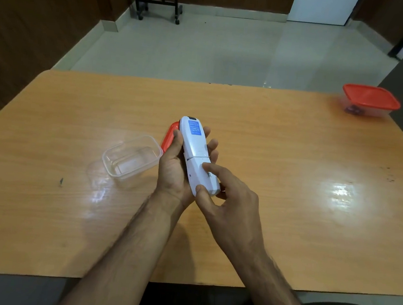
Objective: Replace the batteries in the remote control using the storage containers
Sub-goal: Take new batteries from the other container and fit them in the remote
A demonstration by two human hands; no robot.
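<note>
We see a smooth white plastic remote control (196, 156) with a blue paper-like label (196, 128) beyond the fingertips. Left of the fingers sits a clear glossy plastic container (130, 160). The table (290, 185) looks like glossy wood-grain laminate, reflecting light.

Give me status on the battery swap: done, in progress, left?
Done: clear container is open and looks empty, its red lid beside it. In hand: left hand holds the remote back-up; right hand presses the battery cover, still on. Left: swapping the batteries; the lidded container is untouched.
</note>
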